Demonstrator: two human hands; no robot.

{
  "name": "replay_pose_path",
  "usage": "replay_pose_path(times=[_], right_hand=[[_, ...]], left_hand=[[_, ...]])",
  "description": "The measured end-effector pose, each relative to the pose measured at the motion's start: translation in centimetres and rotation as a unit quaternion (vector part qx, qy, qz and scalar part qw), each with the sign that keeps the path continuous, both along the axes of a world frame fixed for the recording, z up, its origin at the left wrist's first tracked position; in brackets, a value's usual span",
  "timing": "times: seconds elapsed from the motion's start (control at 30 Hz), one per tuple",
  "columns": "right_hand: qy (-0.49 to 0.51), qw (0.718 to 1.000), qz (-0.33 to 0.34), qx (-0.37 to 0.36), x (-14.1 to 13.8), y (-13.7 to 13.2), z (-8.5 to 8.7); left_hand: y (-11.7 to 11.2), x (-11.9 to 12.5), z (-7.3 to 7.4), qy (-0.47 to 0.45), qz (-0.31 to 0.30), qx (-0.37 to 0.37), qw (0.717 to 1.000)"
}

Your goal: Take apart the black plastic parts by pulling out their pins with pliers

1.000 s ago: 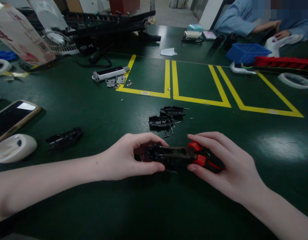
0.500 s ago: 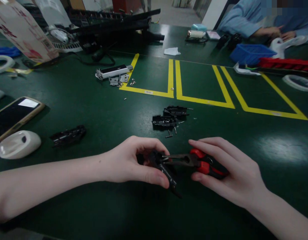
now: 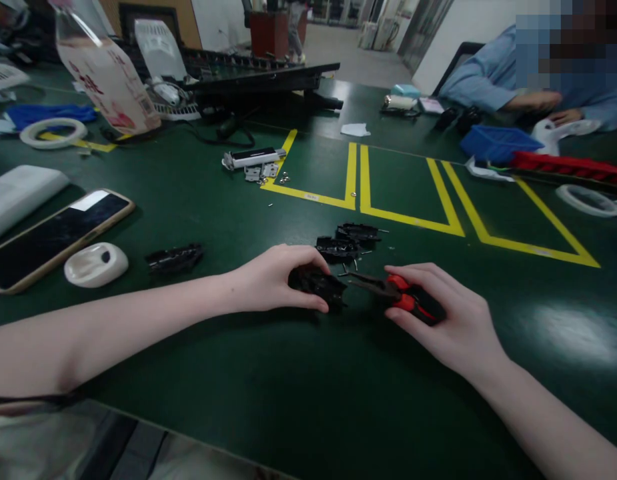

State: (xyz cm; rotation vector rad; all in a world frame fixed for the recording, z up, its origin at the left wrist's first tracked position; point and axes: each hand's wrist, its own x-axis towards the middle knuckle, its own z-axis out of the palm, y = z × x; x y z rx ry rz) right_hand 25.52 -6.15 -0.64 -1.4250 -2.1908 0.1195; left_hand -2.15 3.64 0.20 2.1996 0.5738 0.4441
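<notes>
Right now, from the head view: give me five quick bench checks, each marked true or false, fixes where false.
1. The right hand holds the pliers. True.
2. The phone lies face up on the table. True.
3. The left hand holds the phone. False: the left hand holds a black part.
4. The pliers' handles are blue. False: red and black.
5. The blue bin sits left of the bottle. False: right of it.

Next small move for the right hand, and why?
Probably ease the pliers onto one of the loose metal pins: the right hand holds the pliers with their tips appearing close to those pins, while the left hand holds a black part nearby. Too small to tell whether the tips already grip a pin.
</notes>
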Motion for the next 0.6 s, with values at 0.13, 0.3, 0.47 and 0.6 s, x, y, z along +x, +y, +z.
replay_pose_path(times=[0.13, 0.3, 0.47, 0.6], right_hand=[[-0.044, 0.999, -0.005, -0.020, -0.6, 0.6, -0.1], [-0.096, 0.995, -0.006, -0.022, -1.2, 1.4, -0.3], [-0.109, 0.993, 0.034, -0.018, -1.3, 2.7, -0.3], [-0.115, 0.992, 0.044, -0.003, -1.4, 3.4, -0.3]], left_hand=[[0.1, 0.1, -0.6, 0.031, -0.004, 0.069, 0.997], [0.1, 0.1, -1.0, 0.020, 0.012, 0.080, 0.997], [0.1, 0.1, -1.1, 0.023, 0.020, 0.096, 0.995], [0.4, 0.1, -1.2, 0.020, 0.012, 0.098, 0.995]])
